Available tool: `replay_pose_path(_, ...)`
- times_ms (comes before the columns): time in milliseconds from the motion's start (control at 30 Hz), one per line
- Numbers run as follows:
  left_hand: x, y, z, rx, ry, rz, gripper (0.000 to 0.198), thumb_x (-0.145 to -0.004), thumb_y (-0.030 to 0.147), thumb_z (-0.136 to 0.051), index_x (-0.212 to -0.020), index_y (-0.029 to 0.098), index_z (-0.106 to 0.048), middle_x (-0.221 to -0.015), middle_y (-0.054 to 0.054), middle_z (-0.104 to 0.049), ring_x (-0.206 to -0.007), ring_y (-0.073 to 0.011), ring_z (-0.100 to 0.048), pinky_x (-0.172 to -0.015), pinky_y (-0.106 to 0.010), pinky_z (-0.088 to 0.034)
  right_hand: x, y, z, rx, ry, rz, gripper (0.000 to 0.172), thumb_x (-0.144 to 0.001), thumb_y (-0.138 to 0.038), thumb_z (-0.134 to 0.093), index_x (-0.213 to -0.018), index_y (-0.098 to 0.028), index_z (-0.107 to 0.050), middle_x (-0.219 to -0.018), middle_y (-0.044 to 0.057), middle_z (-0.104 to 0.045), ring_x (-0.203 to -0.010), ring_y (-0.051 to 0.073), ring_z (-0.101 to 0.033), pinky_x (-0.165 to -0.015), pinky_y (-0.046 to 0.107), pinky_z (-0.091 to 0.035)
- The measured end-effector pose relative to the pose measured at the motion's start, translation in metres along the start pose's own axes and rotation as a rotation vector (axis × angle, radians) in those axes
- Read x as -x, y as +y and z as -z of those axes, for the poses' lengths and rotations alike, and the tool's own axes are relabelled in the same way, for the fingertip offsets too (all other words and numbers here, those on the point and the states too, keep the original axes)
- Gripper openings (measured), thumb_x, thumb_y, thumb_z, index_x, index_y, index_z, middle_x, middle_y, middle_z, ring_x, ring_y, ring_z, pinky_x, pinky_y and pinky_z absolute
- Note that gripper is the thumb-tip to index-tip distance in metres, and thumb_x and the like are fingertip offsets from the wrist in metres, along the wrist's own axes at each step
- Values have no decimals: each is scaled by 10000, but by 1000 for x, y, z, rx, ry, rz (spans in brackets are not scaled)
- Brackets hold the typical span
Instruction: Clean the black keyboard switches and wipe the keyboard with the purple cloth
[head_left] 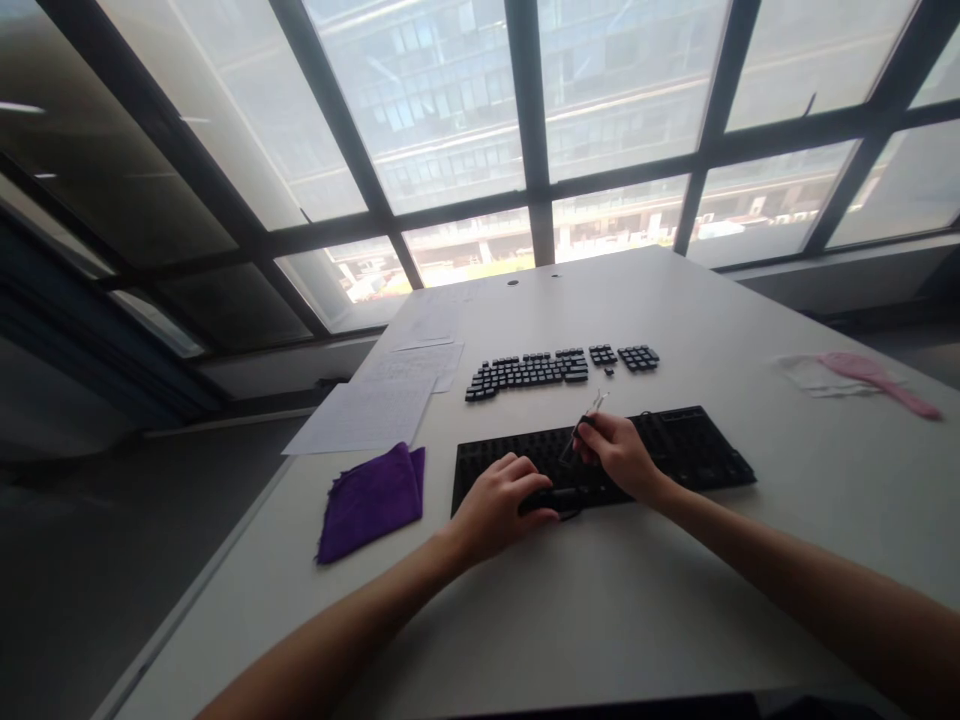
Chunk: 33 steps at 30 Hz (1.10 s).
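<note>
A black keyboard [697,450] with most of its keycaps off lies in front of me on the white table. My left hand [504,502] grips its front part, fingers over the top and thumb at the near edge. Pinched in my right hand [616,455] is a keycap puller [598,400], with thin wire ends sticking up and a dark end pointing down at the keyboard. What its lower tip touches is too dark to make out. Behind the keyboard, the removed keycaps [529,372] stand in rows in keyboard layout, with a number-pad group [638,357] to the right.
A folded purple cloth [373,503] lies left of the keyboard. Beyond it, paper sheets [367,412] spread along the left table edge. On the right, a pink brush-shaped item [862,370] rests on white tissue [806,376]. Large windows [450,100] stand past the table [600,620].
</note>
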<state>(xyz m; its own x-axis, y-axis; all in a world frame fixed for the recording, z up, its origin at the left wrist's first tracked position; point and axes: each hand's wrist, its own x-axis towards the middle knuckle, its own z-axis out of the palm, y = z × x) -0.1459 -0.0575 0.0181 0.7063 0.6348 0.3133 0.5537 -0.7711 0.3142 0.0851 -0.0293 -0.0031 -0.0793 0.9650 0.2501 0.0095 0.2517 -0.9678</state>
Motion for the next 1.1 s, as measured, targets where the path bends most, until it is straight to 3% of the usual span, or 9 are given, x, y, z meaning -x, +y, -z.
replay_pose_path(167, -5, -4, -15, -53, -36, -71, 324, -873, 436, -672, -1069, 179, -659, -956, -81, -627, -874, -219, -566, -760, -336, -498, -6, 3, -2, -46, 42, -60, 338, -892, -456, -593, -719, -166, -602, -631, 22, -623, -498, 129, -534, -474, 257, -406)
replay_pose_path(333, -6, -9, -17, 33, -39, -68, 291, -866, 387, -695, -1065, 176, -663, -955, -73, -643, -878, -211, -583, -760, -326, -495, -5, 0, 0, -57, 25, -85, 356, -878, -469, -603, -691, -166, -597, -601, 14, -607, -491, 134, -533, -472, 262, -413)
replay_pose_path(733, -5, -11, -24, 190, 52, -75, 218, -894, 326, -669, -1026, 154, -692, -901, -82, -645, -868, -200, -588, -772, -317, -507, -5, 1, 1, -13, -9, -104, 352, -877, -480, -608, -708, -172, -593, -625, 18, -624, -504, 138, -558, -481, 265, -432)
replay_pose_path(1100, -11, -11, -5, 564, 247, 253, 192, -852, 347, -713, -934, 174, -708, -871, -49, -639, -784, -160, -590, -705, -271, -464, -5, -2, 3, -45, 13, -129, 355, -858, -490, -628, -714, -167, -598, -658, 31, -640, -527, 153, -589, -504, 281, -465)
